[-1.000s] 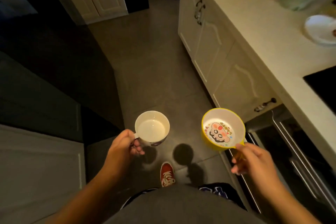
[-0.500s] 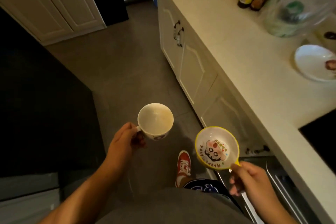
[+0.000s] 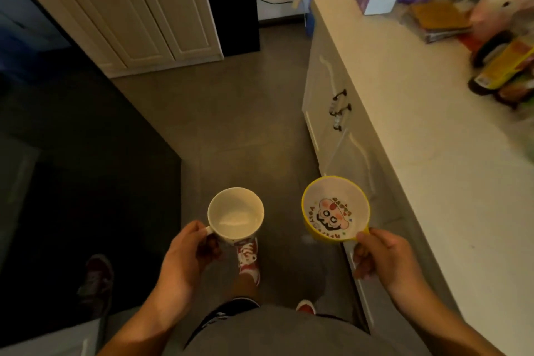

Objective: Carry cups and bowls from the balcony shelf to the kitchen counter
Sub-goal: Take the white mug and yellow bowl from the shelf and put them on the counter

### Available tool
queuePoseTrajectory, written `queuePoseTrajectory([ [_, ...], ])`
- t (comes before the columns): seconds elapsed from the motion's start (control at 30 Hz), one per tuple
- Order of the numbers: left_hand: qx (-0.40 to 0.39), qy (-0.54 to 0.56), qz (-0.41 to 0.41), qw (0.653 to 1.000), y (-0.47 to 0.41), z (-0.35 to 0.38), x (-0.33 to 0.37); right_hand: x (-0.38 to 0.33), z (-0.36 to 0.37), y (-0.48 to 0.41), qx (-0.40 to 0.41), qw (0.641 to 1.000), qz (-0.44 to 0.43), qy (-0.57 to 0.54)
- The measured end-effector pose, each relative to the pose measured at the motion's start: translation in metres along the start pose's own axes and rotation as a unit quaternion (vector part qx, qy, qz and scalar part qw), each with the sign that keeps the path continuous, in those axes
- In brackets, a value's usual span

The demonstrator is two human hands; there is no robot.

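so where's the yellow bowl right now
In the head view the yellow bowl is held by its handle in the right hand, above the floor beside the counter, to the right of the white mug.

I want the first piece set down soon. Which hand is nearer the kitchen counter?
Right. The right hand, holding the yellow bowl, is beside the counter edge; the left hand is further out.

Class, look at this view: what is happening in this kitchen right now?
A person stands on the kitchen floor beside the pale kitchen counter. The left hand holds a white ceramic mug by its handle. The right hand holds a yellow-rimmed bowl with a cartoon face inside. Both vessels are upright, look empty, and have not yet been set down.
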State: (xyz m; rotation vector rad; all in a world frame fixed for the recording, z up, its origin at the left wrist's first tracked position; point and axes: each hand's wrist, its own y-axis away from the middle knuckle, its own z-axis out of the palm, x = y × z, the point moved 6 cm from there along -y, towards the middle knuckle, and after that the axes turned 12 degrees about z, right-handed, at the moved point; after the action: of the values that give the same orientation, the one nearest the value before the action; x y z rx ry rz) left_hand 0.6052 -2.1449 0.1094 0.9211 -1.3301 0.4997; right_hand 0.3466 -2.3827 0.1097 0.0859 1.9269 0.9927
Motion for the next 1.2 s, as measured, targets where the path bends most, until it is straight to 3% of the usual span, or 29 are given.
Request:
queuePoseTrajectory([
  [0.13,-0.008,-0.069,0.016,0.997,-0.072,-0.02,0.014,-0.057,0.034,-0.036,0.0,1.0,-0.028,-0.001],
  [0.27,-0.029,-0.084,0.034,0.995,-0.139,-0.021,0.042,-0.09,0.054,-0.062,0.023,0.999,-0.002,-0.034],
  [0.47,-0.081,-0.037,0.006,0.996,-0.249,0.014,0.088,-0.117,0.052,-0.09,0.093,0.994,0.031,-0.058],
  [0.77,-0.197,-0.034,-0.029,0.979,-0.347,0.14,0.115,-0.126,-0.003,-0.13,0.182,0.97,0.084,-0.14],
  [1.2,-0.362,-0.183,0.051,0.913,-0.426,0.334,0.181,-0.196,-0.106,-0.215,0.267,0.938,0.063,-0.211],
])
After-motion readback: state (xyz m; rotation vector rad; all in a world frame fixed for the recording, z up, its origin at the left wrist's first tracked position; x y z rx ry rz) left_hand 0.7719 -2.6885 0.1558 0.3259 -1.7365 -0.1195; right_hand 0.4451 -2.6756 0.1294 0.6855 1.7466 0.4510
